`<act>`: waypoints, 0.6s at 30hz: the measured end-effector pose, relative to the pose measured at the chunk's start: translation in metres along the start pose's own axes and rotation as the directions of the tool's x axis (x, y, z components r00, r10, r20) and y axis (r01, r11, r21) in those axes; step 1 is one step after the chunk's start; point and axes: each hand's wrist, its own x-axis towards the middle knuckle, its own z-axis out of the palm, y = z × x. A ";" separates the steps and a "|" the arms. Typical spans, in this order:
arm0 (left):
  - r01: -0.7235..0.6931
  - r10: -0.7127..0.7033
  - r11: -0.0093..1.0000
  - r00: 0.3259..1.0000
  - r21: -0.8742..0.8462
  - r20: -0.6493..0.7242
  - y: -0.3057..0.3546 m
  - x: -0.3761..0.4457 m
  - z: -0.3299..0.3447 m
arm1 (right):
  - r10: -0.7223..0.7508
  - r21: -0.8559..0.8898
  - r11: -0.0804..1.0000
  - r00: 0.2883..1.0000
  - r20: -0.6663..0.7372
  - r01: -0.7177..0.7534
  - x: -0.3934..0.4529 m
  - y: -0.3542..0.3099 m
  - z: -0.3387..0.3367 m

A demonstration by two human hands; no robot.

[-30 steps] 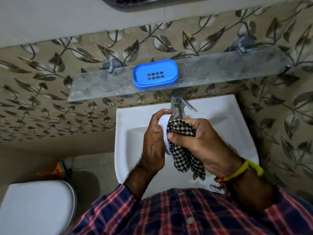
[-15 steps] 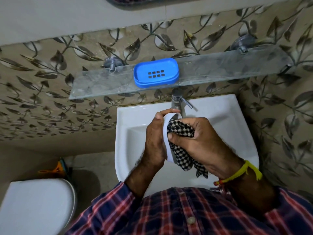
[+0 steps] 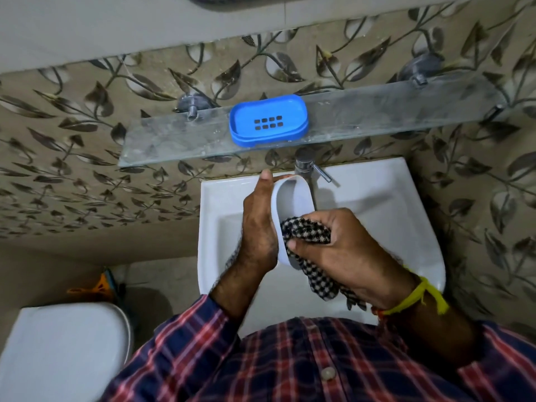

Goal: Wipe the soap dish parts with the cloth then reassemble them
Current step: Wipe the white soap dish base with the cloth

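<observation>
The left hand (image 3: 259, 227) grips the white soap dish base (image 3: 293, 204) on edge over the sink (image 3: 377, 204), its hollow now turned open to view where the cloth covered it before. The right hand (image 3: 342, 245), closed on the checked cloth (image 3: 307, 230), has slid to the base's near end. The blue slotted tray (image 3: 268, 120) stays on the glass shelf (image 3: 377, 111) above the tap (image 3: 304, 163).

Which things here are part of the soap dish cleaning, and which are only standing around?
Part of the job:
- white tray, held by the left hand
- checked cloth, pressed into it by the right hand
- blue drainer on the glass shelf

Only standing around:
- tap
- washbasin
- toilet lid
</observation>
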 end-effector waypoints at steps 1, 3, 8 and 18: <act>0.020 -0.020 1.000 1.000 0.001 0.000 -0.001 0.000 0.000 | -0.001 0.040 0.999 0.999 -0.041 0.003 0.001 0.000 0.000; 0.057 -0.056 0.998 0.998 -0.038 0.008 -0.003 0.003 -0.004 | -0.020 0.046 0.999 0.998 -0.053 0.022 0.002 -0.002 -0.002; 0.029 -0.029 0.999 1.000 -0.015 -0.011 -0.001 0.008 -0.002 | 0.023 -0.073 0.997 1.000 0.015 -0.022 -0.001 0.002 0.002; 0.154 -0.160 0.985 0.984 -0.075 -0.083 -0.001 0.009 -0.010 | -0.018 -0.193 0.981 0.998 0.058 0.029 0.003 0.005 -0.002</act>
